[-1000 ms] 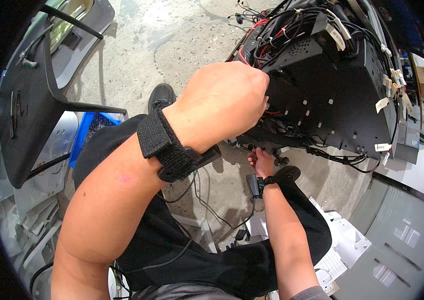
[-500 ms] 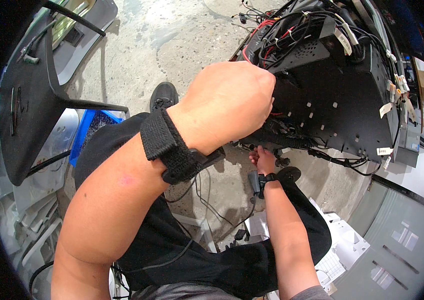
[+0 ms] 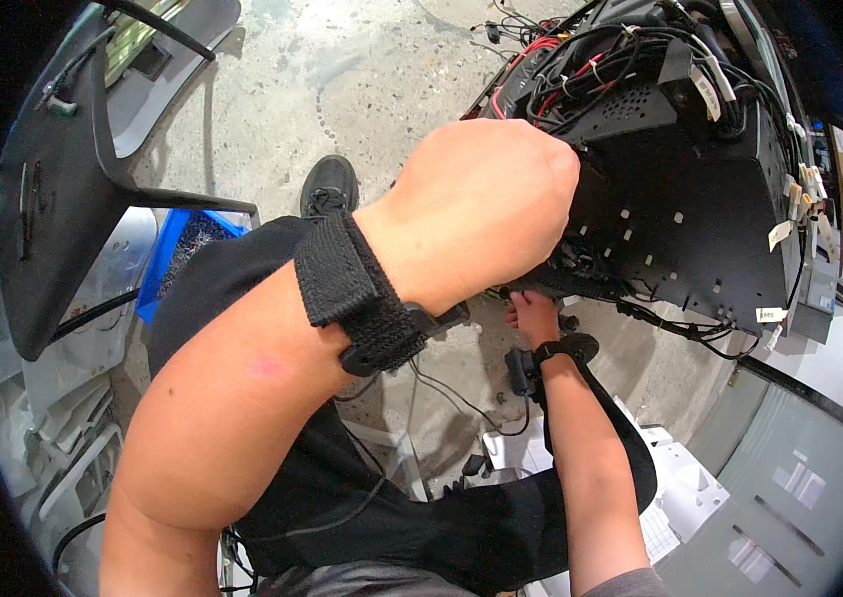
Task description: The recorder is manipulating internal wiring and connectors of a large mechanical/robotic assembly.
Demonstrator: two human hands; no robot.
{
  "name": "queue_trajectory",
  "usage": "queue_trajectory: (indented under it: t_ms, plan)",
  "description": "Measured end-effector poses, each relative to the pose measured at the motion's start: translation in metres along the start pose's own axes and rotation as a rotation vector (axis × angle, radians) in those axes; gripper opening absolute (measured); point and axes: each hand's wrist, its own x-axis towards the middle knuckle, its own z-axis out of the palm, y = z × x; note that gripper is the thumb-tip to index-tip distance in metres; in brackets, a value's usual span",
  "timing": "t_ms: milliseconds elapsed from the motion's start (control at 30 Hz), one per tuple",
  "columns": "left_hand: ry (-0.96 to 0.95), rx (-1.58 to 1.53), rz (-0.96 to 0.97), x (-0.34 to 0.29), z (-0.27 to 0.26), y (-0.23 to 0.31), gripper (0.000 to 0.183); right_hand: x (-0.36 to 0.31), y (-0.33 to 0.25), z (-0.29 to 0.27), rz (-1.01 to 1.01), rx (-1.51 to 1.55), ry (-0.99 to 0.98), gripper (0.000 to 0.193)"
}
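My left hand (image 3: 486,204) reaches across in front of a black metal housing (image 3: 700,239), back of the hand up. Its fingers curl down in a fist-like shape and are hidden under the hand, so what they grip does not show. Lower down, my right hand (image 3: 538,316) is at the underside of the same housing, fingers bent together; anything small in them cannot be made out. Coiled black cables (image 3: 601,85) and red wires (image 3: 526,55) crowd the top of the housing. Several labelled connectors (image 3: 805,194) hang at its right side. A cable bundle (image 3: 660,316) runs along its lower edge.
A black chair-like frame (image 3: 63,189) stands at left, beside a blue bin (image 3: 165,261) of small parts. White plastic parts (image 3: 73,418) pile up below. Thin cables (image 3: 461,393) trail between my legs. White boards (image 3: 685,483) lie by my right leg, near a glass door (image 3: 790,478).
My left hand has moved slightly to the right. The right hand has shifted a little right and its fingers have turned further under the housing. The view has shifted slightly.
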Motion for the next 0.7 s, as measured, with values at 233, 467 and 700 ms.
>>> queue_trajectory:
  t_ms: [233, 467, 700]
  plan:
    - [-0.005, -0.022, -0.016, 0.008, 0.002, 0.009, 0.014, 0.045, 0.06, -0.001, -0.321, -0.529, 0.172, 0.027]
    - [-0.035, -0.047, -0.016, 0.005, 0.001, 0.007, 0.014, 0.029, 0.019, 0.0, -0.06, -0.544, -0.045, 0.039]
    - [0.025, -0.083, -0.012, 0.007, 0.004, 0.01, 0.015, 0.028, 0.019, -0.008, -0.579, -0.892, -0.09, 0.027]
